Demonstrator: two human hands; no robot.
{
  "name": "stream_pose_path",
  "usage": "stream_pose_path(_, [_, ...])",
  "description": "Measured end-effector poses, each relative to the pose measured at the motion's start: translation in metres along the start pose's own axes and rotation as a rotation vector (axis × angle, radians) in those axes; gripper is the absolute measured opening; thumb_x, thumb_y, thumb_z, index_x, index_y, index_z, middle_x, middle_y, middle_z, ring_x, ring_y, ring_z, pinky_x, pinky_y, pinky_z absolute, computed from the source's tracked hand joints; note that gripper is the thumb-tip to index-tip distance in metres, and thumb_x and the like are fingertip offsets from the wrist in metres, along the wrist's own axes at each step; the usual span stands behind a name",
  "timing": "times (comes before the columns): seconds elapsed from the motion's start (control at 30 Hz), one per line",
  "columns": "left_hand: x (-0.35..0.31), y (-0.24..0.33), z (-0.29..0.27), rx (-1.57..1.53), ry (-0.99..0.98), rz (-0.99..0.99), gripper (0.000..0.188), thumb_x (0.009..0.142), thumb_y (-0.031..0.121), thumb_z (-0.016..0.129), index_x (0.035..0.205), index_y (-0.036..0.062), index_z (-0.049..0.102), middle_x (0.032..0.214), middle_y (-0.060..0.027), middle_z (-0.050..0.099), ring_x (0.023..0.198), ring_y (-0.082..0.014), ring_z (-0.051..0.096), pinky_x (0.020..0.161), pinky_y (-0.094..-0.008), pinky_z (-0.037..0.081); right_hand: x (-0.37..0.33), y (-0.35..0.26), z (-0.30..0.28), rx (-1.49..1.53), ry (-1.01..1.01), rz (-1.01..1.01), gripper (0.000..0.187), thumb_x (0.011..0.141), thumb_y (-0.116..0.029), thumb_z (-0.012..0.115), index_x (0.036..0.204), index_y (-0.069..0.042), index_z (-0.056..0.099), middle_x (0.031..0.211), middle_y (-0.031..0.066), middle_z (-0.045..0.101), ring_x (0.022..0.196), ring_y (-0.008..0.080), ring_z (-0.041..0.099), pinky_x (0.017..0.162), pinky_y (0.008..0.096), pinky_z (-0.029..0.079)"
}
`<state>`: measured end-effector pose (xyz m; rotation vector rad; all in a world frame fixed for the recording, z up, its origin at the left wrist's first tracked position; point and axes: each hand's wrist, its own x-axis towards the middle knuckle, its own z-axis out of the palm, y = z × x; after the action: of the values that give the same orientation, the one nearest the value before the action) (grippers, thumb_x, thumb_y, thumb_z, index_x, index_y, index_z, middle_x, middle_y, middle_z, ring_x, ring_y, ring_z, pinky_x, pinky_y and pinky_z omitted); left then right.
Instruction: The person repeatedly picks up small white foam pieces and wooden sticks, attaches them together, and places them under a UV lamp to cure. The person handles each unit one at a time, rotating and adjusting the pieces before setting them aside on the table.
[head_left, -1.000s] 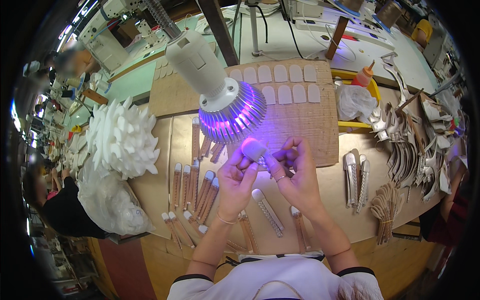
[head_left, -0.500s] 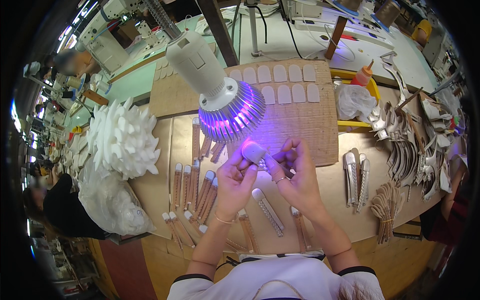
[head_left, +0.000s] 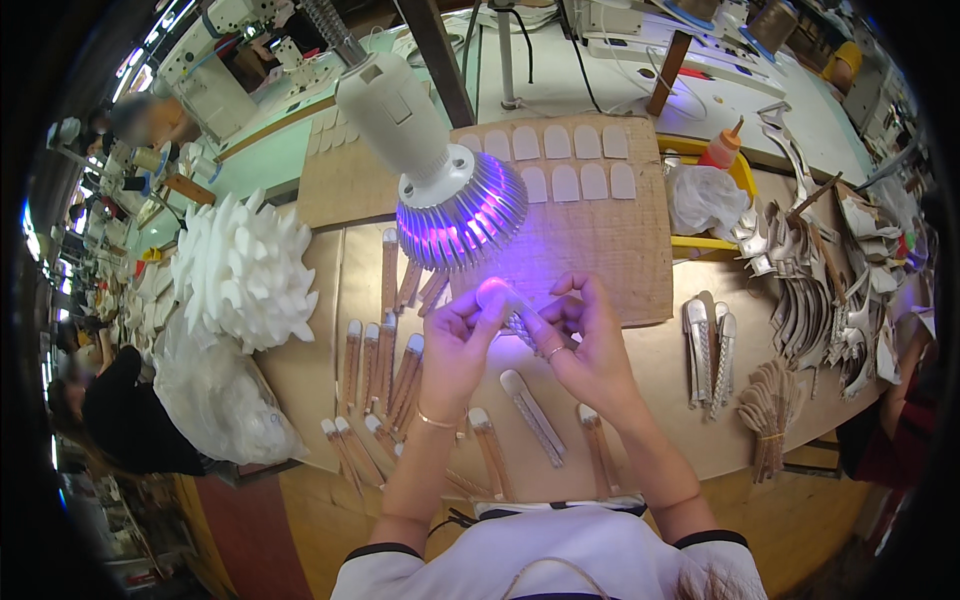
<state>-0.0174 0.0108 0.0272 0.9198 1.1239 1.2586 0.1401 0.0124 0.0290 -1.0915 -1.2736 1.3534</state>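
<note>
White short-sleeved top (head_left: 450, 565), black sleeve edges (head_left: 712, 539), slim bracelet (head_left: 437, 422), ring (head_left: 556, 350), possibly a thin necklace (head_left: 550, 561)

The left hand (head_left: 456, 352) has shifted slightly toward ten o'clock. Its thumb (head_left: 487, 318), previously at six o'clock of the held strap's (head_left: 517, 328) rounded tip (head_left: 491, 289), now lies against that tip, pointing to one o'clock. The tip's pale face, earlier exposed, is now largely covered.
</note>
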Motion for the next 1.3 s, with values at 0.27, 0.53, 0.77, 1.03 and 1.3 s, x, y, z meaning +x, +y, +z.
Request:
stream_pose_path(0.27, [0.013, -0.011, 0.007, -0.066, 0.094, 0.012, 0.023, 0.092, 0.014, 0.064, 0.105, -0.0051, 0.065, 0.091, -0.0045, 0.068, 0.078, -0.0070, 0.062, 0.072, -0.0212, 0.050, -0.005, 0.011, -0.008, -0.300, -0.036, -0.004, 0.022, 0.089, -0.017, 0.068, 0.097, 0.003, 0.066, 0.075, 0.0086, 0.067, 0.068, 0.0132, 0.062, 0.066, 0.0281, 0.050])
stream_pose_path(0.53, [0.010, -0.013, 0.006, -0.417, -0.066, -0.186, 0.019, 0.094, 0.017, 0.061, 0.101, 0.0007, 0.066, 0.090, -0.0046, 0.069, 0.079, -0.0107, 0.066, 0.078, -0.0264, 0.053, -0.009, 0.024, -0.019, -0.128, -0.113, 0.052, 0.024, 0.092, -0.020, 0.065, 0.095, 0.003, 0.068, 0.073, 0.0046, 0.065, 0.065, 0.0089, 0.059, 0.060, 0.0230, 0.047])
stream_pose_path(0.77, [0.011, -0.024, 0.023, -0.137, -0.037, -0.040, 0.027, 0.090, 0.012, 0.066, 0.112, -0.0032, 0.062, 0.101, -0.0073, 0.068, 0.089, -0.0107, 0.065, 0.078, -0.0252, 0.053, -0.008, 0.046, -0.032, -0.044, -0.050, 0.169, 0.027, 0.093, -0.024, 0.065, 0.092, 0.003, 0.070, 0.071, 0.0039, 0.065, 0.063, 0.0081, 0.057, 0.060, 0.0236, 0.045])
stream_pose_path(1.03, [0.013, -0.031, 0.039, -0.189, -0.076, -0.039, 0.029, 0.086, 0.008, 0.071, 0.111, -0.0032, 0.062, 0.096, -0.0049, 0.067, 0.085, -0.0083, 0.063, 0.073, -0.0227, 0.054, -0.026, 0.038, -0.038, 0.002, 0.004, 0.153, 0.025, 0.095, -0.022, 0.062, 0.093, 0.003, 0.066, 0.073, 0.0055, 0.066, 0.062, 0.0079, 0.058, 0.056, 0.0213, 0.044])
stream_pose_path(1.3, [0.003, -0.038, 0.051, -0.073, -0.092, -0.099, 0.029, 0.091, 0.015, 0.065, 0.113, -0.0039, 0.063, 0.101, -0.0094, 0.069, 0.092, -0.0131, 0.065, 0.082, -0.0283, 0.053, -0.046, 0.039, -0.055, -0.044, -0.050, 0.101, 0.022, 0.094, -0.019, 0.062, 0.096, 0.003, 0.065, 0.078, 0.0054, 0.067, 0.069, 0.0093, 0.062, 0.064, 0.0243, 0.049])
